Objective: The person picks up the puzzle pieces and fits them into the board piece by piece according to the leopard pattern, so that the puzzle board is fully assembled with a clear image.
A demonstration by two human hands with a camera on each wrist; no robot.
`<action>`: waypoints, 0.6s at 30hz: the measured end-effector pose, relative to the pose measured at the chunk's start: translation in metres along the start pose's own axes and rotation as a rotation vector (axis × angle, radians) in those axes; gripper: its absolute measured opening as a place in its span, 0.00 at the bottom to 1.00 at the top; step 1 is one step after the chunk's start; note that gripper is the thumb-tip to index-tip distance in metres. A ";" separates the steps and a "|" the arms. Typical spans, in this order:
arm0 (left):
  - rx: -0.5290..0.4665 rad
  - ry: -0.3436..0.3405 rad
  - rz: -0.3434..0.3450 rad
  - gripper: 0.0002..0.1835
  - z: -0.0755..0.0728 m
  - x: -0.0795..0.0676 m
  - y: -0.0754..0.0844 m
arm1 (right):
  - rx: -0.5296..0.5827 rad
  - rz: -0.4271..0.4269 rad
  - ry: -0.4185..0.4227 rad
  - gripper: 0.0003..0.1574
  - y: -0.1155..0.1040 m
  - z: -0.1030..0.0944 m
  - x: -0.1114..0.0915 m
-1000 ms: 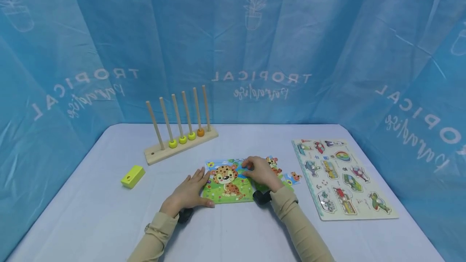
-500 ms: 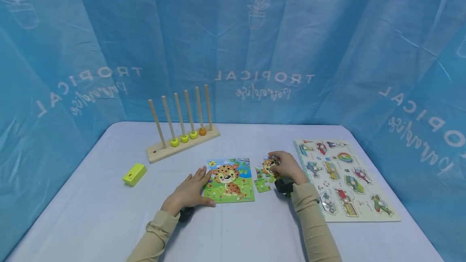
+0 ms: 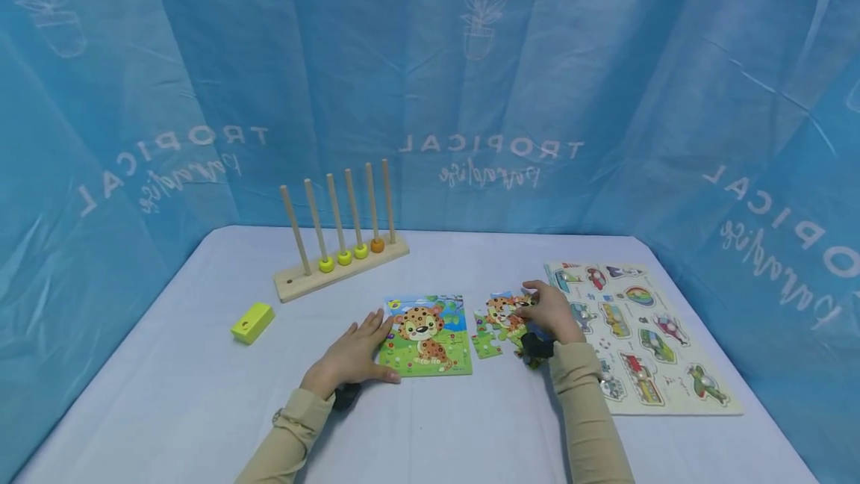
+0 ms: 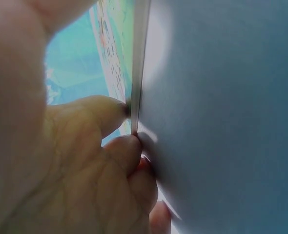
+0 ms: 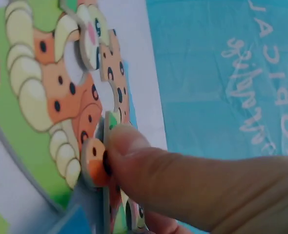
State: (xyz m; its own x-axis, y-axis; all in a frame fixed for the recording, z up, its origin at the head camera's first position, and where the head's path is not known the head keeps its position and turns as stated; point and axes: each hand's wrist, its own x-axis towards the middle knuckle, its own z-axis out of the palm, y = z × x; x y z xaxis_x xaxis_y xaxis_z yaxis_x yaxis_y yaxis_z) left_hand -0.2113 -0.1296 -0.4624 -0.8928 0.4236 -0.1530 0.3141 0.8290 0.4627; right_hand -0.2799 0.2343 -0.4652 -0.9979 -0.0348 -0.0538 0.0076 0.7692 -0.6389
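A square jigsaw board [image 3: 443, 357] with a spotted leopard cub picture lies flat on the table. My left hand [image 3: 352, 357] rests at its left side, fingers extended, with fingertips touching the edge in the left wrist view. To the right, loose jigsaw pieces [image 3: 487, 346] with another spotted animal lie together, some overlapping. Over their right part is my right hand [image 3: 552, 312]. In the right wrist view its thumb [image 5: 129, 146] and a finger pinch a tilted jigsaw piece [image 5: 96, 163] with an orange spotted knob. Part of that piece is hidden by the hand.
A wooden peg stand [image 3: 343, 267] with several pegs and yellow and orange beads stands at the back left. Nearer lies a yellow block [image 3: 253, 323]. A vehicle peg puzzle board [image 3: 672, 398] lies at the right, partly behind my right forearm. Blue curtains [image 3: 430, 81] surround the table.
My right hand has moved from the leopard board's upper right side to the loose pieces, then slightly farther right, uncovering them. My left hand has stayed at the board's left edge.
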 end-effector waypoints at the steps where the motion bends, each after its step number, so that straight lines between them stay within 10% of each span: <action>1: -0.002 0.000 -0.002 0.57 0.000 0.000 0.000 | 0.018 0.017 -0.008 0.38 0.000 -0.001 -0.001; 12: -0.011 0.008 0.008 0.57 0.000 -0.001 -0.001 | 0.242 -0.022 0.085 0.25 -0.021 0.000 -0.002; 18: -0.010 0.010 0.001 0.56 0.001 -0.001 0.001 | 0.319 -0.164 -0.054 0.17 -0.064 0.033 -0.009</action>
State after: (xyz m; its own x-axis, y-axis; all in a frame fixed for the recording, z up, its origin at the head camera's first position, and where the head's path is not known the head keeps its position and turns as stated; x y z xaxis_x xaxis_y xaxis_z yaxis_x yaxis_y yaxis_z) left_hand -0.2096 -0.1288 -0.4624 -0.8955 0.4212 -0.1441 0.3119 0.8246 0.4719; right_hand -0.2695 0.1641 -0.4491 -0.9828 -0.1815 0.0336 -0.1238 0.5135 -0.8491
